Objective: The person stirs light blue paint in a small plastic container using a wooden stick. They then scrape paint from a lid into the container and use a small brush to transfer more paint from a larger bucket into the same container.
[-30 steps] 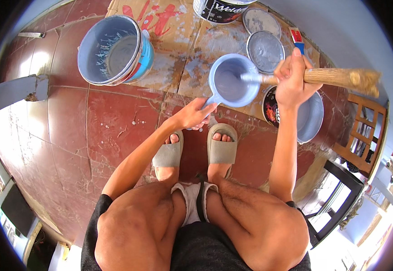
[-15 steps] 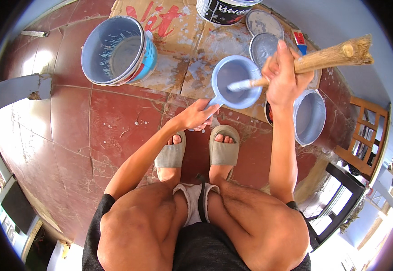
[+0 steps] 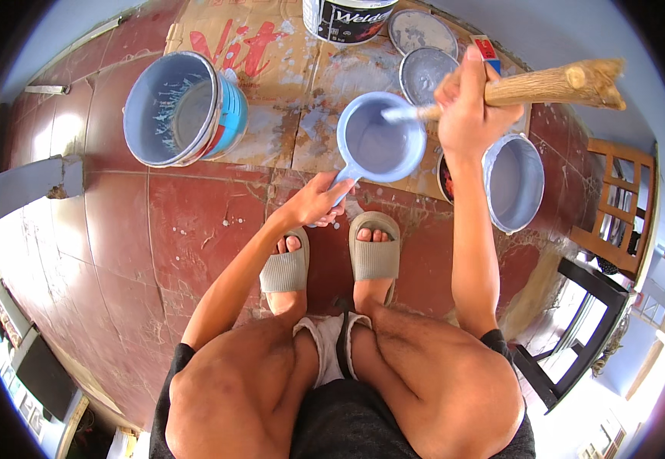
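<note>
My left hand (image 3: 315, 200) is closed around the handle of a light blue plastic dipper (image 3: 379, 157), which has pale blue-grey paint inside. My right hand (image 3: 471, 115) grips a thick wooden stick (image 3: 550, 86) with a rough, cut end pointing up and to the right. The stick's lower end is coated in pale blue paint, blurred by motion, and sits over the dipper's far right side. Whether it touches the rim or the paint I cannot tell.
A paint-stained bucket (image 3: 141, 99) stands at the left on flattened cardboard (image 3: 271, 130). Another paint bucket (image 3: 347, 21) and two round lids (image 3: 426, 70) lie farther back. A blue-coated container (image 3: 514, 183) is right of my forearm. A wooden chair (image 3: 615, 206) stands at far right.
The stick's painted end has moved from the dipper's middle toward its far right rim. My view has shifted slightly; both hands keep their grips.
</note>
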Tool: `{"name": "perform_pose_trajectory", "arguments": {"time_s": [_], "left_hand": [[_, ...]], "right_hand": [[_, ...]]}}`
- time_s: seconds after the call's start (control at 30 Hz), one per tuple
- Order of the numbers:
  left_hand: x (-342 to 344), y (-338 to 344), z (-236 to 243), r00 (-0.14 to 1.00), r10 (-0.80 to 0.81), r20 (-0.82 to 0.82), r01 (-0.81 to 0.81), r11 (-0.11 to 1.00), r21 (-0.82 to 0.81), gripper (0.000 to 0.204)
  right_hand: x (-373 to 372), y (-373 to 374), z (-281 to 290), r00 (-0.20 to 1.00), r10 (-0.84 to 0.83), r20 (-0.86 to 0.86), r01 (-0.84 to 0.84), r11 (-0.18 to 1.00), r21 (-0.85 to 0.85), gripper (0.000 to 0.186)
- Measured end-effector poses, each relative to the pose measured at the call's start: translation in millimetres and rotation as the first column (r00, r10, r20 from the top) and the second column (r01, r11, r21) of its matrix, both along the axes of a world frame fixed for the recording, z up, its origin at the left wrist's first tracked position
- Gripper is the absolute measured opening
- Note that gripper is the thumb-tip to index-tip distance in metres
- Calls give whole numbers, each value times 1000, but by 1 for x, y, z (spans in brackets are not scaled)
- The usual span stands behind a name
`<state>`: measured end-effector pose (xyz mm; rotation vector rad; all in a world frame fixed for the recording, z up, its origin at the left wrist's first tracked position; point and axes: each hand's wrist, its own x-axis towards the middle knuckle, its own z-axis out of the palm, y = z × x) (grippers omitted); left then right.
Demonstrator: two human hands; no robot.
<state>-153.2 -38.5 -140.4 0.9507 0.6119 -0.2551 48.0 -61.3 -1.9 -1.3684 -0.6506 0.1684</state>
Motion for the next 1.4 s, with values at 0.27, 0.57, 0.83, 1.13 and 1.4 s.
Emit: {"name": "perform_pose_trajectory", "arguments": {"time_s": [0.27, 0.57, 0.83, 1.13, 1.4], "left_hand": [[2, -1, 0, 1000, 0, -24, 0, 1000, -9, 34], [1, 0, 0, 999, 6, -32, -6, 1000, -20, 33], [-2, -1, -3, 999, -4, -35, 3, 1000, -26, 34], [-4, 0, -1, 998, 9, -55, -8, 1000, 10, 36], [-2, -4, -2, 999, 26, -39, -25, 999, 20, 34]], "right_hand": [[-2, 2, -10, 999, 39, 1, -39, 999, 21, 46], [-10, -2, -9, 997, -37, -65, 39, 998, 43, 49], [-16, -20, -7, 995, 100, -13, -100, 993, -54, 44], [-4, -31, -3, 998, 22, -58, -28, 993, -118, 46], [0, -19, -6, 985, -126, -118, 142, 980, 139, 47]]}}
